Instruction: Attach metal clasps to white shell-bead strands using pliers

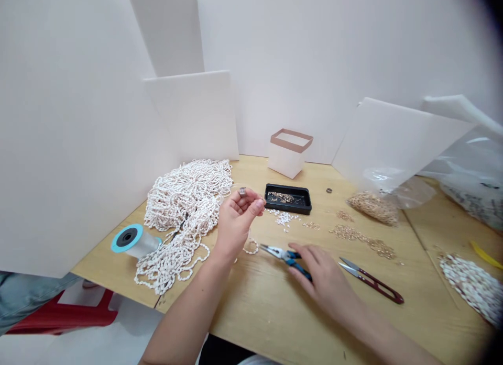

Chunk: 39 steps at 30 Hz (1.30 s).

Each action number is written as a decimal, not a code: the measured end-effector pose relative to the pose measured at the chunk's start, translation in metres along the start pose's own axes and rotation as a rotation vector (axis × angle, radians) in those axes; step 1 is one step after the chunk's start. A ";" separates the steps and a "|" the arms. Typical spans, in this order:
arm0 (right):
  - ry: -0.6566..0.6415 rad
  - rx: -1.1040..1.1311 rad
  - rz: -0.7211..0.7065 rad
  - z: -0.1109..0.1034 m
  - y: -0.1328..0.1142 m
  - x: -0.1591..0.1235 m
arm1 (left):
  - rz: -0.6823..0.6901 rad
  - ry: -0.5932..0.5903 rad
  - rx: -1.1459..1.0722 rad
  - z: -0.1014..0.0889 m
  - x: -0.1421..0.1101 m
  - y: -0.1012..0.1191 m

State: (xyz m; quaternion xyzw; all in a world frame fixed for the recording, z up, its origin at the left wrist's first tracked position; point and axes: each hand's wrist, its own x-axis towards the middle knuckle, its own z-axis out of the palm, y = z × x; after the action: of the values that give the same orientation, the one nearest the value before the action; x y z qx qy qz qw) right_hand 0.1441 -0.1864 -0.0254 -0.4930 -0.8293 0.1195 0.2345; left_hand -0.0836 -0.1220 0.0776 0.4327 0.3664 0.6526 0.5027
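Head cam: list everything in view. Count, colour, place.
white bead strands: 2 heaps, white, table left and right edge
spool: 1, clear with teal rim, table left
tray: 1, black, mid-table
box: 1, white with pink rim, table back
tan beads: loose scatter, tan, right of tray
plastic bag: 1, clear, table right
pliers: 1, blue-black handles, front of tray
thread snips: 1, dark red handles, right of pliers
wooden table: 1, light tan, under these
white boards: several, white, behind table
left hand: 1, holds metal ring
right hand: 1, fingers at pliers

bare l hand (238, 223) & r hand (324, 281), white clothing edge (255, 361) btwn arms
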 end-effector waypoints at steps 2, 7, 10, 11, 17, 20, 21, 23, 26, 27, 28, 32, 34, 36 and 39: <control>-0.025 -0.056 0.000 0.018 -0.003 -0.012 | 0.012 -0.022 0.033 0.003 0.001 0.006; -0.035 -0.121 -0.020 0.022 -0.013 -0.006 | 0.063 -0.091 0.077 0.018 0.008 0.021; 0.011 0.040 -0.047 -0.015 -0.020 0.029 | 0.078 -0.144 0.089 0.026 0.015 0.025; 0.068 0.131 -0.052 -0.033 -0.023 0.044 | 0.080 -0.158 0.093 0.029 0.017 0.026; 0.504 0.393 -0.151 -0.115 -0.047 0.109 | 0.073 -0.221 0.108 0.045 0.026 0.027; 0.522 0.381 -0.212 -0.117 -0.050 0.119 | 0.092 -0.231 0.129 0.046 0.028 0.027; 0.523 0.372 -0.229 -0.114 -0.050 0.121 | 0.108 -0.233 0.149 0.045 0.028 0.026; 0.512 0.346 -0.263 -0.110 -0.047 0.122 | 0.137 -0.238 0.214 0.042 0.030 0.025; 0.457 0.316 -0.299 -0.110 -0.043 0.123 | 0.153 -0.250 0.310 0.038 0.031 0.024; 0.438 0.316 -0.301 -0.111 -0.042 0.124 | 0.155 -0.252 0.323 0.038 0.031 0.023; 0.421 0.325 -0.294 -0.112 -0.041 0.124 | 0.155 -0.252 0.327 0.037 0.030 0.023; 0.344 0.466 -0.191 -0.114 -0.040 0.124 | 0.158 -0.243 0.307 0.039 0.028 0.023; 0.276 0.594 -0.120 -0.113 -0.040 0.123 | 0.170 -0.235 0.309 0.039 0.026 0.024; 0.209 0.727 -0.064 -0.111 -0.040 0.122 | 0.193 -0.230 0.324 0.039 0.025 0.026; 0.158 0.855 -0.023 -0.109 -0.039 0.122 | 0.244 -0.225 0.364 0.039 0.022 0.028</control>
State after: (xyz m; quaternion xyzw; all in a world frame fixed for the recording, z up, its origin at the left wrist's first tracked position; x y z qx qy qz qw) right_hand 0.1203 -0.1025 0.1180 -0.3499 -0.6900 0.4116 0.4818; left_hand -0.0591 -0.1051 0.1218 0.6270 0.3645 0.5795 0.3717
